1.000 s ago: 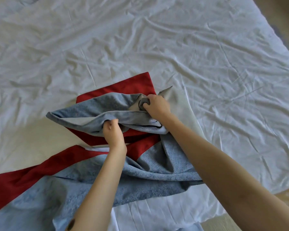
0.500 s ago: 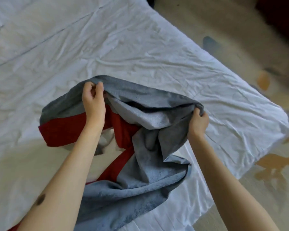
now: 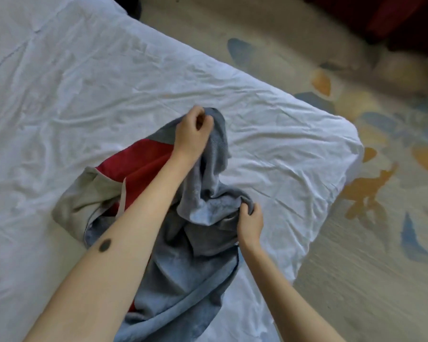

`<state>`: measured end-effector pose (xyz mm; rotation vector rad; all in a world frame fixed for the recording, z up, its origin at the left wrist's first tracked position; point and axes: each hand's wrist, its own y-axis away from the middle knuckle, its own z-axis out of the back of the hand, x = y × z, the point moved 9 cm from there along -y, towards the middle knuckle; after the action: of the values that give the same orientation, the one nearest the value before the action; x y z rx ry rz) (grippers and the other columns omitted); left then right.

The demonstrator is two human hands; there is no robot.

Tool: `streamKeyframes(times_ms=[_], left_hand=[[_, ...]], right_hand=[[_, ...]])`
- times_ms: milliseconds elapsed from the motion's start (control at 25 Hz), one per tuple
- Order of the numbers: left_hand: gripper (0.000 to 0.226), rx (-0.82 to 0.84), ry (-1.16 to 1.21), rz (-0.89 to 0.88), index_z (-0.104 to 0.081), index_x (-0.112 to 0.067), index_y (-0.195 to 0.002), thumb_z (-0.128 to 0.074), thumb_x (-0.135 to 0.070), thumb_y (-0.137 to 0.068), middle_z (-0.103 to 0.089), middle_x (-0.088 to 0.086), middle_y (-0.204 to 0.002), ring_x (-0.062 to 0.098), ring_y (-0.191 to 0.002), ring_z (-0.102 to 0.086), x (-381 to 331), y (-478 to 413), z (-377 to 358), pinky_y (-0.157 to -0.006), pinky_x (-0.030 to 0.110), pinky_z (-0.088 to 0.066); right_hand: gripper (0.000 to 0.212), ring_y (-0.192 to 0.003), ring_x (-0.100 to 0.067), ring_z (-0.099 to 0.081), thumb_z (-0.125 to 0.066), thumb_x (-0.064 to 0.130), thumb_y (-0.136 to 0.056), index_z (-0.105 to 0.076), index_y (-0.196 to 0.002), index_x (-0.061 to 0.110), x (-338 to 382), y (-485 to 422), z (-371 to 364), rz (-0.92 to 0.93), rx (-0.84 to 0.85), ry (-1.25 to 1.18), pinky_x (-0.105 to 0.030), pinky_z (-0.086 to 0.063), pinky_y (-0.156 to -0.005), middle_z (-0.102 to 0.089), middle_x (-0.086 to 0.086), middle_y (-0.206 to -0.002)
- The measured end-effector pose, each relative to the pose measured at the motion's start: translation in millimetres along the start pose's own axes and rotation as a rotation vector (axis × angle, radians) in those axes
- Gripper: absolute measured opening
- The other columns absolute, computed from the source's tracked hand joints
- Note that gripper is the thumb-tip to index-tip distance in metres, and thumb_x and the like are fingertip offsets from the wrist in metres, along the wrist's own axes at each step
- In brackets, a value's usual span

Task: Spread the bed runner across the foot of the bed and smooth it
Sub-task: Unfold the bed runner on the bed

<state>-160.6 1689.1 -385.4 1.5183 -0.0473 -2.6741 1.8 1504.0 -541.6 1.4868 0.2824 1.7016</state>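
The bed runner (image 3: 183,275), blue-grey with a red band and a pale grey underside, lies bunched up on the white bed sheet (image 3: 84,95) near the bed's corner. My left hand (image 3: 192,134) is closed on a lifted upper edge of the runner, holding it above the sheet. My right hand (image 3: 250,222) grips a fold of the runner lower down and to the right. Between the two hands the cloth hangs in loose folds. The runner's lower end trails toward the near edge of the bed.
The wrinkled white sheet covers the whole bed; its corner (image 3: 349,141) is at the right. Beyond it is a patterned carpet (image 3: 368,218) with blue and orange shapes. Dark red furniture (image 3: 405,18) stands at the top right.
The view has swung right toward the bed's corner. My left hand has carried its runner edge to the right and up; my right hand has dropped lower, and the runner is more bunched.
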Motion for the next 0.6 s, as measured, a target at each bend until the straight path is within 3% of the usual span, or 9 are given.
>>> streamKeyframes(times_ms=[120, 200, 320, 400, 480, 600], left_hand=[[0.015, 0.281, -0.086, -0.078, -0.044, -0.01, -0.075, -0.052, -0.011, -0.088, -0.043, 0.001, -0.063, 0.01, -0.06, -0.043, -10, 29, -83, -0.058, 0.025, -0.03], [0.017, 0.447, -0.138, -0.08, -0.043, -0.013, -0.073, -0.054, -0.011, -0.085, -0.046, 0.0, -0.067, 0.019, -0.068, -0.047, -2, 55, -123, -0.064, 0.029, -0.033], [0.013, 0.567, -0.271, 0.011, -0.048, -0.014, -0.077, -0.052, -0.021, -0.088, -0.053, 0.002, -0.077, 0.027, -0.082, -0.056, 24, 87, -145, -0.074, 0.035, -0.04], [0.012, 0.464, -0.229, 0.03, -0.057, -0.012, -0.09, -0.052, -0.022, -0.089, -0.059, 0.006, -0.089, 0.024, -0.088, -0.057, 33, 99, -130, -0.085, 0.038, -0.043], [0.015, 0.277, -0.183, -0.026, -0.061, -0.013, -0.093, -0.05, -0.022, -0.087, -0.063, 0.004, -0.09, 0.021, -0.086, -0.057, 35, 111, -100, -0.083, 0.038, -0.045], [0.024, -0.064, -0.338, -0.014, -0.063, -0.014, -0.093, -0.046, -0.025, -0.081, -0.065, 0.003, -0.092, 0.022, -0.087, -0.058, 61, 133, -37, -0.081, 0.04, -0.048]], right_hand=[[0.019, -0.065, -0.016, -0.043, -0.043, 0.015, -0.096, -0.044, -0.077, 0.012, -10, -7, 20, -0.03, -0.005, 0.002, -0.029, -0.034, -0.06, -0.044, -0.001, -0.071], [0.011, -0.084, -0.016, -0.051, -0.043, 0.012, -0.094, -0.054, -0.097, 0.012, -7, -20, 38, -0.022, -0.067, 0.003, -0.026, -0.039, -0.072, -0.055, -0.002, -0.091], [0.032, -0.109, -0.021, -0.053, -0.04, 0.009, -0.092, -0.054, -0.121, 0.007, 8, -46, 75, 0.011, -0.212, 0.047, -0.029, -0.04, -0.09, -0.058, -0.009, -0.119], [0.032, -0.111, -0.023, -0.055, -0.039, 0.011, -0.092, -0.057, -0.119, 0.007, 28, -57, 86, 0.073, -0.227, 0.123, -0.033, -0.043, -0.093, -0.06, -0.01, -0.12], [0.03, -0.108, -0.021, -0.055, -0.04, 0.012, -0.092, -0.059, -0.115, 0.008, 55, -62, 73, 0.177, -0.148, 0.176, -0.032, -0.044, -0.092, -0.061, -0.009, -0.117], [0.027, -0.107, -0.019, -0.055, -0.043, 0.014, -0.092, -0.061, -0.11, 0.009, 99, -50, 23, 0.386, 0.014, 0.249, -0.03, -0.043, -0.091, -0.061, -0.01, -0.114]])
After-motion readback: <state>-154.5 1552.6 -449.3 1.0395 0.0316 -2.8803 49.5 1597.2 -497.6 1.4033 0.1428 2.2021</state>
